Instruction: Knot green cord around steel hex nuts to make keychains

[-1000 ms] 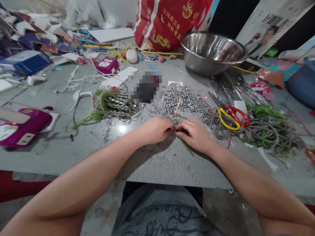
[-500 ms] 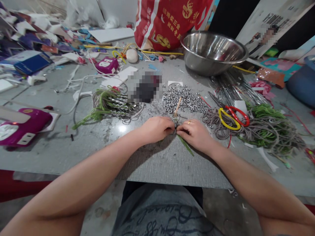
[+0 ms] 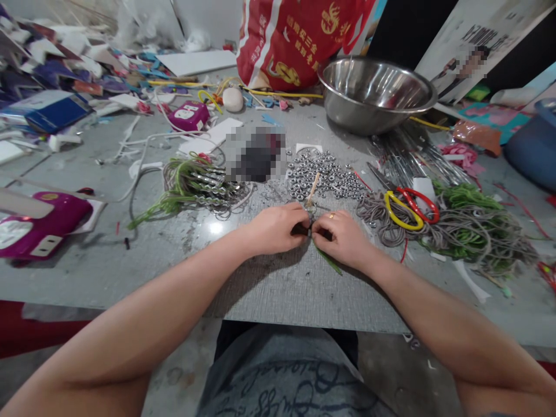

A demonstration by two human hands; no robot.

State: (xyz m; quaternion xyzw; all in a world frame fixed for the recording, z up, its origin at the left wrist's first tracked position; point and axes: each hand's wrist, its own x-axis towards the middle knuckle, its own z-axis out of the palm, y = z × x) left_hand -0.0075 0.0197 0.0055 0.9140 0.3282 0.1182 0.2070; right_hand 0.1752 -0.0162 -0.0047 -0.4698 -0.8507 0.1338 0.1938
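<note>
My left hand (image 3: 278, 229) is closed in a pinch above the table, its fingertips almost meeting those of my right hand. What the left fingers grip is too small and hidden to make out. My right hand (image 3: 341, 234), with a ring on one finger, pinches a green cord (image 3: 329, 262), whose loose end trails toward me from beneath the fingers. Just beyond the fingertips a thin wooden stick (image 3: 313, 186) points away from me. Behind it lies a spread of small metal nuts (image 3: 321, 171).
Scissors (image 3: 403, 209) with red and yellow handles rest on grey and green cords (image 3: 473, 231) at right. Corded metal pieces (image 3: 204, 185) lie at left. Farther back stand a steel bowl (image 3: 377, 95) and a red bag (image 3: 284, 46). Purple power strips (image 3: 41, 226) and scraps crowd the left.
Both hands stay together at the same spot with slight finger shifts. The right hand has moved slightly, covering more of the green cord. The wooden stick tilts a little differently.
</note>
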